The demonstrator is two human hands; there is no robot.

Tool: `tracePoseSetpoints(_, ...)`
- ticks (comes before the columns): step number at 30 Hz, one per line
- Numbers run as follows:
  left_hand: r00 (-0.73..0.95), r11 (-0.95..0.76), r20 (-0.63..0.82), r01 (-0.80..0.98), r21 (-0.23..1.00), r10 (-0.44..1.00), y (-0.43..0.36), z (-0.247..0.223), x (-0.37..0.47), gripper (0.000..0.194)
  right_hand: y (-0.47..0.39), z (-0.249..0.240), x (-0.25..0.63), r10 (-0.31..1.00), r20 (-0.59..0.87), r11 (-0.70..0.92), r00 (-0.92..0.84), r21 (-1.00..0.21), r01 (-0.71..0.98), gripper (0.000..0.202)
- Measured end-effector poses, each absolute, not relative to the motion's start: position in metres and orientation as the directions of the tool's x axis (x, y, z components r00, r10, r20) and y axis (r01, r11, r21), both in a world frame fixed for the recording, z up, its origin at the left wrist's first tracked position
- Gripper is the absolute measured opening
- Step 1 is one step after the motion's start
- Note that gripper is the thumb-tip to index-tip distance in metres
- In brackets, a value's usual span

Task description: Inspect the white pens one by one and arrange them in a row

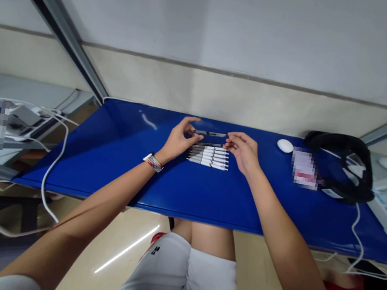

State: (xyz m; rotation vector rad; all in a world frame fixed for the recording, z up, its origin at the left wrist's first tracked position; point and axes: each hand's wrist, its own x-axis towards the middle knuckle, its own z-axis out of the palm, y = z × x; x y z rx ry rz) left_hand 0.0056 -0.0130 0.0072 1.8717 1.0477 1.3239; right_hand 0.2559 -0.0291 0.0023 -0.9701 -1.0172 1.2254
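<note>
A dark pen (pixel 210 133) with a pale section lies crosswise between my hands, just beyond a row of pens. My right hand (pixel 243 152) pinches its right end between thumb and fingers. My left hand (pixel 178 138) is at the other end, thumb and index finger spread apart around the tip; whether they touch it is hard to tell. Nearer me, several white pens with grey grips (pixel 209 158) lie side by side on the blue tabletop (pixel 111 165), grips to the left. A darker pen (pixel 212 145) is at the row's far side, partly beside my fingers.
To the right are a white oval mouse-like object (pixel 285 145), a blurred-out flat item (pixel 304 168) and a black headset-like band (pixel 368 171) with a white cable. Metal frame posts (pixel 76 64) rise at both sides. White cables (pixel 48 174) hang over the left edge.
</note>
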Motion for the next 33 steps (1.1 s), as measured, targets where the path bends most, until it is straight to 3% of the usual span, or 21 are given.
tracePoseSetpoints(2,0.191,-0.497,0.460,0.262,0.827,0.867,-0.012,0.007,0.005,0.027,-0.029,0.002,0.256,0.995,0.077,0.092,0.062,-0.955,-0.281,0.024)
tracePoseSetpoints(6,0.172,-0.443,0.409,0.299,0.845,0.896,-0.009,0.006,0.005,0.057,-0.031,0.002,0.256,0.994,0.097,0.105,0.041,-0.949,-0.297,0.024)
tracePoseSetpoints(13,0.105,-0.364,0.349,0.305,0.880,0.931,-0.008,0.009,0.003,0.072,-0.036,0.010,0.252,0.994,0.104,0.106,0.022,-0.955,-0.277,0.023)
tracePoseSetpoints(19,0.092,-0.419,0.412,0.085,0.904,0.907,-0.003,0.006,0.005,0.035,-0.033,0.012,0.255,0.996,0.055,0.076,0.072,-0.934,-0.349,0.017)
tracePoseSetpoints(23,0.137,-0.386,0.388,-0.041,0.922,0.912,0.000,0.003,0.005,0.033,-0.033,0.015,0.257,0.994,0.022,0.061,0.105,-0.922,-0.383,0.013)
tracePoseSetpoints(33,0.054,-0.364,0.363,0.017,0.931,0.930,0.006,0.000,0.000,0.027,-0.029,0.018,0.267,0.984,-0.049,0.046,0.170,-0.856,-0.515,0.008)
